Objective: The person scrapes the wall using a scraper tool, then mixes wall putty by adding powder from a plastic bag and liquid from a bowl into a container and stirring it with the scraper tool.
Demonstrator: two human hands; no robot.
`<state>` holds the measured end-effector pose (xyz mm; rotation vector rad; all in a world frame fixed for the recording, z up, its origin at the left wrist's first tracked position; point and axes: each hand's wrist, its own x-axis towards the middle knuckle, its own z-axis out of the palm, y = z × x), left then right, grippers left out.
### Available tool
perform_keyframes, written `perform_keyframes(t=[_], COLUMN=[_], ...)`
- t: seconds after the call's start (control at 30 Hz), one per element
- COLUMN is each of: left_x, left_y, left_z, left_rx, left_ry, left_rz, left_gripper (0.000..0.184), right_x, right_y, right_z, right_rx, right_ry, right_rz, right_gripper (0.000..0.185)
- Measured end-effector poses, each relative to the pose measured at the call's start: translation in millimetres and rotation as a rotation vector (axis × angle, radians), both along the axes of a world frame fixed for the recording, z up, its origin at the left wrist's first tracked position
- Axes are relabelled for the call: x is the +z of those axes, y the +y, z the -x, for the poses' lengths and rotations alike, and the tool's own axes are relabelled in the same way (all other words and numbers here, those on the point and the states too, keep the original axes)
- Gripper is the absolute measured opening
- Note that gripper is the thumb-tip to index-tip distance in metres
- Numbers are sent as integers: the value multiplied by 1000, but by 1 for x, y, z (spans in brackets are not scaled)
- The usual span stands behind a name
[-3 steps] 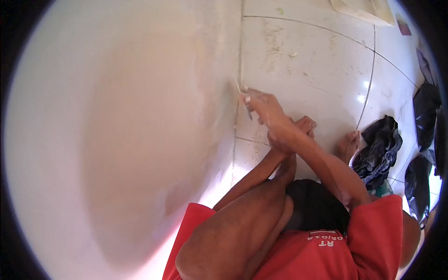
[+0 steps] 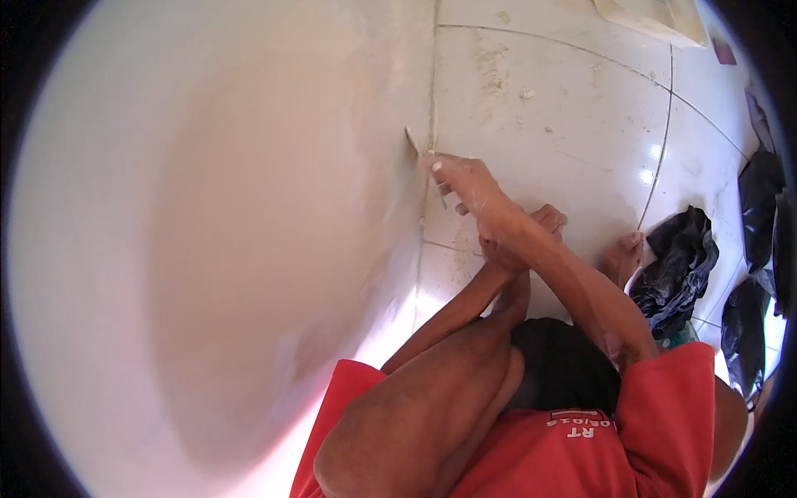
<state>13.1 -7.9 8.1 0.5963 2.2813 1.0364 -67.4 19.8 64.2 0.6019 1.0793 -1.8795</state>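
My right hand (image 2: pixel 466 181) is closed around the handle of a thin-bladed scraper that looks like a putty knife (image 2: pixel 411 141). Its blade points up and left at the base of the pale wall (image 2: pixel 249 207), just beside the joint with the floor; whether it touches I cannot tell. My left hand (image 2: pixel 496 254) sits under my right forearm, close to my foot (image 2: pixel 550 217). That forearm hides most of its fingers, so what they hold, if anything, does not show.
White floor tiles (image 2: pixel 564 124) run along the wall, with crumbs of pale material (image 2: pixel 496 76) scattered on them. My other foot (image 2: pixel 623 253) stands beside a crumpled black plastic bag (image 2: pixel 679 266). More black plastic (image 2: pixel 743 332) lies at far right. A cream-coloured object (image 2: pixel 656 18) is at the top.
The blade shows farther left and higher against the wall, at a changed angle, as my right hand shifts slightly left. My left hand stays in about the same place.
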Motion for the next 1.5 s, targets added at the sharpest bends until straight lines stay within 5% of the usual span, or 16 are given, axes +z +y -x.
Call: perform_keyframes(t=[0.2, 0.27, 0.4, 0.47, 0.7, 0.8, 0.87, 1.0, 1.1, 1.17, 1.3, 1.43, 1.5], left_x=[-13, -15, -22, -21, -16, -19, -17, -17, -19, -19, -15, -22, -21], left_y=[8, 11, 12, 12, 12, 11, 11, 10, 11, 12, 14, 13, 13], left_z=[-9, -11, -14, -15, -13, -12, -11, -13, -14, -14, -10, -15, -15], left_rx=[66, 86, 111, 107, 99, 97, 104, 117, 128, 130, 130, 131, 127], left_ry=[235, 260, 315, 312, 296, 298, 294, 296, 301, 302, 306, 305, 310], left_rz=[-93, -116, -153, -149, -136, -145, -147, -147, -160, -174, -195, -179, -159], left_gripper=[21, 20, 17, 17, 16, 16, 16, 16, 16, 16, 16, 16, 17], right_x=[22, 39, 25, 17, 17, 15, 11, 19, 31, 53, 57, 23, 9], right_y=[-3, 10, -10, -30, -43, -20, -8, -17, -22, -26, -12, -1, 0], right_z=[-53, -55, -56, -53, -88, -93, -60, -11, -21, -43, -70, -70, -38], right_rx=[141, 381, -60, -198, -19, 168, 58, -109, -62, 100, 198, 287, 12], right_ry=[324, 489, 278, 623, 766, 663, 11, -171, 74, 566, 847, 808, 189], right_rz=[103, -97, -72, -197, -308, -185, 38, 35, 106, -251, -258, -352, 33], right_gripper=[67, 66, 66, 63, 64, 59, 59, 62, 72, 71, 70, 71, 74])
